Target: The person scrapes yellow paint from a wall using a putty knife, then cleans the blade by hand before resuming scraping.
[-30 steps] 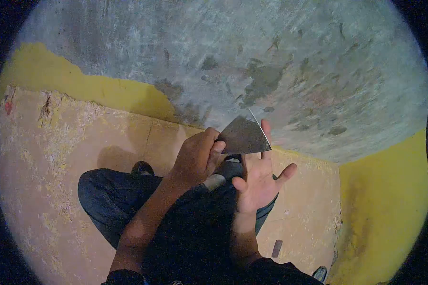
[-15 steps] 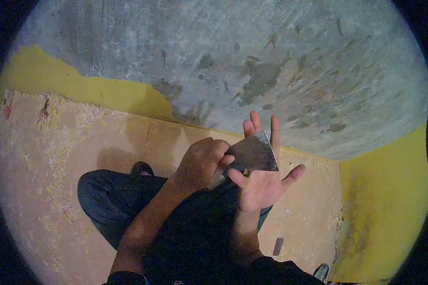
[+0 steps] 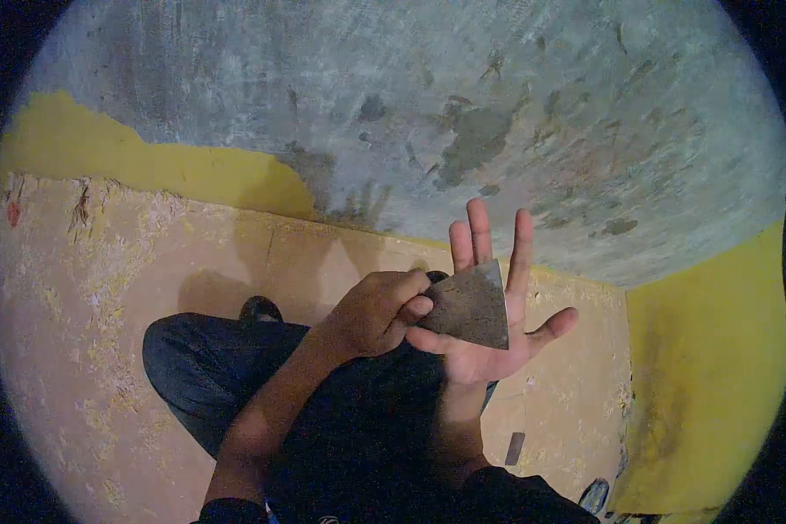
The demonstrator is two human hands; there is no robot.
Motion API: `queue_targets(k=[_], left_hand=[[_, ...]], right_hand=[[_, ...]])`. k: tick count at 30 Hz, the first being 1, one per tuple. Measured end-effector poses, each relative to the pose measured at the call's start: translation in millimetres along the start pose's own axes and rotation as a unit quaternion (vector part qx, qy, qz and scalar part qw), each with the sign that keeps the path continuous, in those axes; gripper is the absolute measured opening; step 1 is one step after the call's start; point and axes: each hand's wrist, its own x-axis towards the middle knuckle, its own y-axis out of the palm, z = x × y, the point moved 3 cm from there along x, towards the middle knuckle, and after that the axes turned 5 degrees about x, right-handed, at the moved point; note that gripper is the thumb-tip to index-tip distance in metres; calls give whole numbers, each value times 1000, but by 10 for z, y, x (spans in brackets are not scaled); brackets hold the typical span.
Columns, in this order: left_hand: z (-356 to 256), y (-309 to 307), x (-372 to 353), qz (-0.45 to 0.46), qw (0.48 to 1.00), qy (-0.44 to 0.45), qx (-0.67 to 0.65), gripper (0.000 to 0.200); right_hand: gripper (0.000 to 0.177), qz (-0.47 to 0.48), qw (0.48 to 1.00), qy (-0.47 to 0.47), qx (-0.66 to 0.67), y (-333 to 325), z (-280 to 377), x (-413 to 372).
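Note:
A scraper with a broad, flat metal blade (image 3: 470,306) is in my left hand (image 3: 371,316), whose fingers are wrapped round its handle end. The blade points right, its wide edge over the palm of my right hand (image 3: 498,336). That palm faces up, with the fingers spread and the thumb out to the right. The blade hides part of the palm and finger bases; whether it touches the skin I cannot tell.
Ahead rises a grey, patchy wall (image 3: 323,79) with yellow paint (image 3: 210,170) along its lower edge. A yellow wall (image 3: 716,349) stands at right. Flakes mark the floor (image 3: 131,288). A small dark strip (image 3: 514,448) lies near my crossed legs (image 3: 192,358).
The blade has tilted and its wide edge has moved lower. My left hand has shifted slightly down, and my right hand's fingers and thumb have moved a little to the right.

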Motion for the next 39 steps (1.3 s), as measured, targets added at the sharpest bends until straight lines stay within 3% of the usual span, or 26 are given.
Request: queue_targets(k=[3,8,10,12,13,15,25,27,39], left_hand=[[-16,-35,5,28,999,-16,-26,36],[-41,-78,29,56,998,-9,-38,42],[-65,-97,32,57,998,-2,-38,40],[-59,-92,27,60,997,2,-41,39],[-57,-90,26,62,997,6,-43,38],[-81,-106,34,54,998,23,-19,36],[-103,-154,26,67,995,64,43,23],[-144,-196,36,73,994,59,52,23],[-94,-238,43,68,990,86,87,24]], right_hand=[[108,23,999,15,40,-27,14,-24],[109,12,1000,17,19,-42,48,-66],[109,-12,1000,8,0,-64,85,-80],[93,38,998,51,-29,-53,96,-80],[93,37,998,50,-29,-46,92,-86],[95,46,997,59,16,-19,74,-98],[97,70,991,113,-12,-41,136,-149],[112,74,990,115,36,-62,171,-159],[113,88,985,147,10,-151,302,-177]])
